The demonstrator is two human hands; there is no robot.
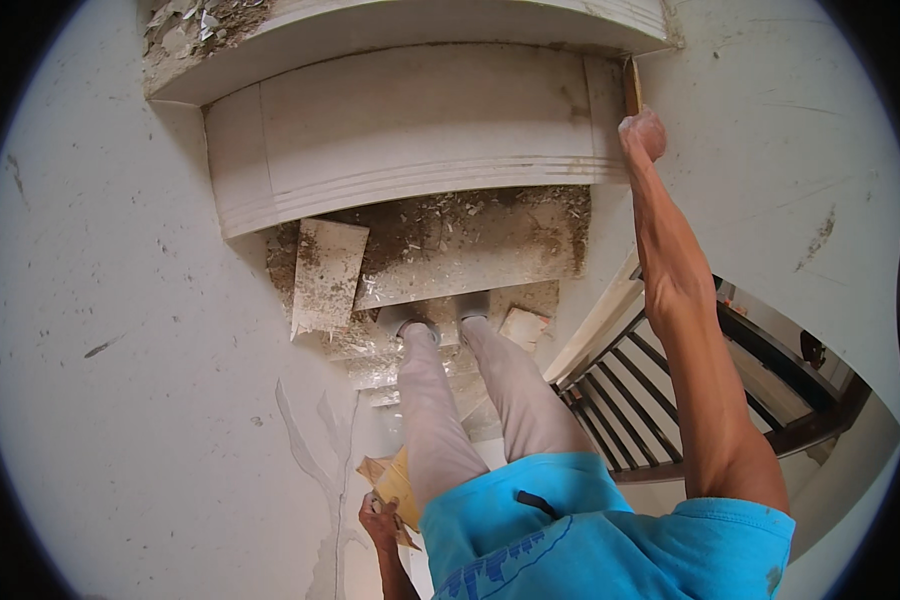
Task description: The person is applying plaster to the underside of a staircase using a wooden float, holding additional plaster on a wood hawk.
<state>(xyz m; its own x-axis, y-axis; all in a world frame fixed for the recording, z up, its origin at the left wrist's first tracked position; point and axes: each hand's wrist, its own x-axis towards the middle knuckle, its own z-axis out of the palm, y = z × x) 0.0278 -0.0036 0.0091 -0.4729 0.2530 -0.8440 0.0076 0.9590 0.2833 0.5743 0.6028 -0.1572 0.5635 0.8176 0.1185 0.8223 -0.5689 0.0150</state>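
Note:
My right hand (642, 133) reaches far up and grips the lower end of a narrow wooden strip (631, 85). The strip stands against the right edge of a white tiled stair riser (410, 130). My left hand (380, 520) hangs low by my hip, fingers closed around a small pale object that is too small to identify. It is next to a crumpled brown paper piece (395, 480). My feet in grey shoes (420, 330) stand on a bare, rubble-strewn step (450, 240).
A loose tile slab (325, 275) leans on the dusty step at the left. Broken debris lies on the upper tread (200, 25). A white plastered wall (120, 350) closes the left side. A dark wooden railing (670, 390) runs down at the right.

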